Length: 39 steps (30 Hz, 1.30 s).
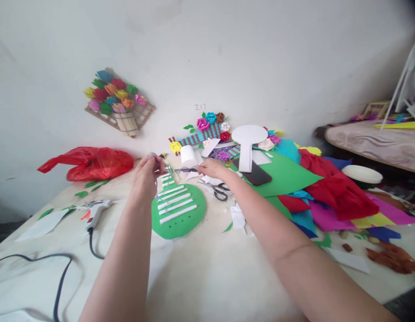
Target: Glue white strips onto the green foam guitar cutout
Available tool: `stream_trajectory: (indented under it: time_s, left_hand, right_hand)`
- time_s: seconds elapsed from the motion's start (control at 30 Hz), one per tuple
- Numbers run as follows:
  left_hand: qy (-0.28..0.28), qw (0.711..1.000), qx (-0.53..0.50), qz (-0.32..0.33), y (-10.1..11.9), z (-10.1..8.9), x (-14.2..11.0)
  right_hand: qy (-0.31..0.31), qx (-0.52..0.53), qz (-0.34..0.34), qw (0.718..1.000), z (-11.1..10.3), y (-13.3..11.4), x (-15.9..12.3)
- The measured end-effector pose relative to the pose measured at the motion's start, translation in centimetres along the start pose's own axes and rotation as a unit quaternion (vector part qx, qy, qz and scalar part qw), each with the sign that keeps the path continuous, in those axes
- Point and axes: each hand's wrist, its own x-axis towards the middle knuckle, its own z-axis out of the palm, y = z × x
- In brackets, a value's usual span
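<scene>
My left hand is closed above the neck of a green guitar-shaped cutout, pinching a thin pale purple string that hangs down. White strips lie in rows across the cutout. To the right of its neck, my right hand has its fingers together at the end of a slim dark purple object, too small to identify. Just below that hand rest black-handled scissors. A white roll stands behind.
A glue gun with a black cord and a red plastic bag lie left. Rightward are a phone, a white paper cutout, green sheets and crumpled red paper. Paper flowers lean against the wall.
</scene>
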Motion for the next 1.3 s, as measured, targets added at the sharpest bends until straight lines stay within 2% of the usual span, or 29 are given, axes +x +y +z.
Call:
stream_trajectory:
  time_s: [0.1, 0.17, 0.23, 0.33, 0.43, 0.47, 0.53, 0.6, 0.67, 0.73, 0.77, 0.8, 0.9, 1.03, 1.2, 1.3]
  left_hand:
    - [-0.061, 0.994, 0.073, -0.059, -2.2, 0.4, -0.3]
    - [-0.098, 0.989, 0.072, -0.084, -3.6, 1.0, -0.8]
    - [-0.120, 0.989, 0.039, -0.077, -4.5, 1.7, -1.4]
    - [-0.149, 0.986, -0.008, -0.070, -5.1, 2.4, -1.9]
    - [-0.130, 0.987, 0.015, -0.093, -4.2, 2.4, -1.5]
    - [-0.099, 0.990, 0.009, -0.095, -3.6, 2.3, -1.3]
    - [-0.080, 0.994, -0.038, -0.070, -1.8, 1.8, -0.9]
    - [-0.049, 0.995, -0.085, -0.017, 0.3, 1.1, -0.7]
    - [-0.032, 0.990, -0.133, 0.030, 2.1, 0.2, -0.5]
    - [0.020, 0.984, -0.167, 0.065, 3.1, -0.7, -0.2]
    - [0.028, 0.985, -0.162, 0.060, 3.3, -1.1, -0.1]
    - [0.061, 0.981, -0.162, 0.082, 3.1, -1.3, 0.0]
    - [0.085, 0.991, -0.083, 0.055, 1.5, -1.0, 0.4]
    - [-0.021, 0.998, 0.039, -0.050, -1.7, 0.9, -0.1]
    - [-0.132, 0.980, 0.047, -0.141, -5.0, 2.4, -1.4]
    - [-0.156, 0.971, 0.078, -0.164, -5.9, 2.6, -1.7]
  right_hand:
    - [-0.007, 0.141, -0.099, 0.985, -1.2, -3.3, -1.2]
    - [-0.038, 0.249, -0.188, 0.949, -2.1, -5.5, -2.1]
    - [-0.065, 0.327, -0.257, 0.907, -2.7, -7.2, -2.8]
    - [-0.062, 0.421, -0.266, 0.865, -3.1, -7.5, -3.1]
    - [-0.013, 0.452, -0.259, 0.854, -2.8, -5.9, -2.3]
    - [0.004, 0.435, -0.243, 0.867, -2.5, -5.0, -1.9]
    - [0.008, 0.366, -0.181, 0.913, -1.6, -3.2, -1.0]
    - [-0.003, 0.279, -0.109, 0.954, -0.4, -1.4, -0.2]
    - [0.018, 0.160, -0.060, 0.985, 0.7, 0.3, 0.5]
    - [0.057, 0.046, -0.033, 0.997, 1.5, 1.5, 0.9]
    - [0.079, 0.012, -0.019, 0.997, 1.7, 1.8, 1.0]
    - [0.097, -0.012, -0.008, 0.995, 1.7, 2.1, 1.0]
    - [0.136, -0.042, -0.010, 0.990, 1.7, 1.8, 0.9]
    - [0.165, -0.099, -0.072, 0.979, 1.7, 0.1, 0.4]
    - [0.124, -0.152, -0.209, 0.958, 2.6, -1.6, 0.0]
    - [0.113, -0.171, -0.231, 0.951, 3.2, -2.0, -0.1]
